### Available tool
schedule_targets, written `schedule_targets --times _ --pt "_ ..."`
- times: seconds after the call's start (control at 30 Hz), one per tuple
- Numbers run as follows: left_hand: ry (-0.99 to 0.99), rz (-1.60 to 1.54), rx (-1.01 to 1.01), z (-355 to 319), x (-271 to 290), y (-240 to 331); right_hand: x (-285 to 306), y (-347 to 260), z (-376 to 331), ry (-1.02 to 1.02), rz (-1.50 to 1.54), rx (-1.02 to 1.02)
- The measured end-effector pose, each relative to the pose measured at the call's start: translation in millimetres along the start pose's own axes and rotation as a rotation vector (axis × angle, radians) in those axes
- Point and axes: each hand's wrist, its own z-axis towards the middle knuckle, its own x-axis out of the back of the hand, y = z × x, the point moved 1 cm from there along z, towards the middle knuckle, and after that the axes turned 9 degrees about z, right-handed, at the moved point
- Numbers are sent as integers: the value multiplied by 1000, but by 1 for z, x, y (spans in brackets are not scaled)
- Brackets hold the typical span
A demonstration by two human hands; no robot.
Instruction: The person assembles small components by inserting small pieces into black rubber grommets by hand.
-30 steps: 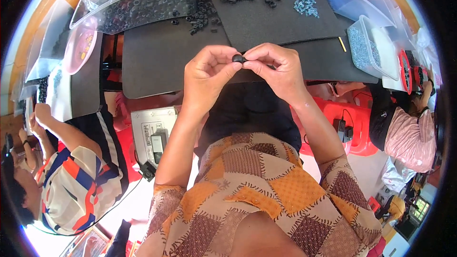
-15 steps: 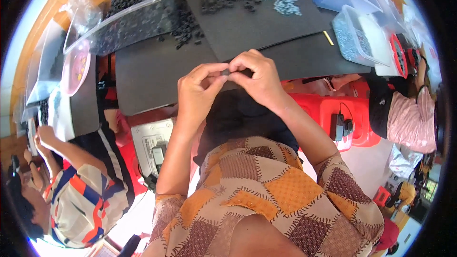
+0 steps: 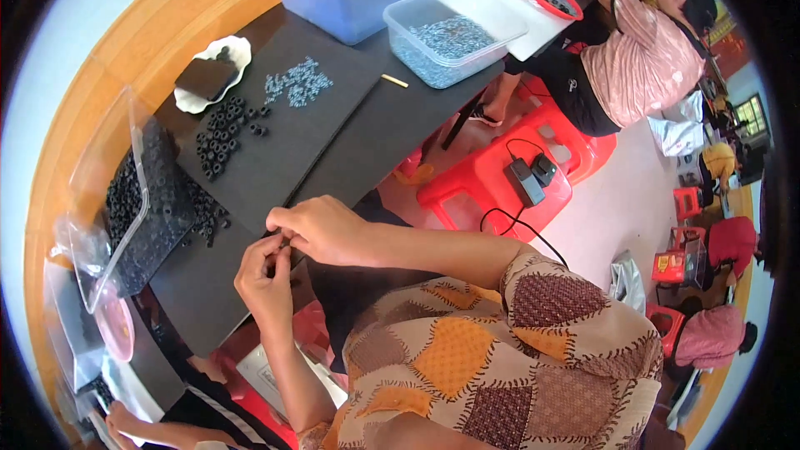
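My left hand (image 3: 265,275) and my right hand (image 3: 321,229) meet at the near edge of the black table mat, fingertips pinched together. Between them is a small dark piece (image 3: 286,242), mostly covered by the fingers. Beyond my hands, on a black board (image 3: 321,129), lie a loose group of small black rings (image 3: 218,140) and a patch of tiny light-blue pieces (image 3: 298,82). More black rings fill a clear plastic bin (image 3: 148,208) tipped on its side at the left, some spilling out beside it.
A white scalloped dish (image 3: 243,52) holds a dark block. Blue (image 3: 333,12) and clear (image 3: 408,50) tubs stand at the back, near a short yellow stick (image 3: 395,81). A red stool (image 3: 492,192) bears black adapters with a cable. People sit to the right and lower left.
My view has turned toward the right, so the table and my hands appear farther left and rotated. Both hands stay pinched together at the small dark piece.
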Motion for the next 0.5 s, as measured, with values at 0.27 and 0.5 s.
schedule_targets --times 0.27,0.5 --pt "76 106 -79 -1 -8 9 12 -9 -2 -64 89 -44" --pt "98 117 -85 -6 -14 6 13 0 0 -55 169 -52"
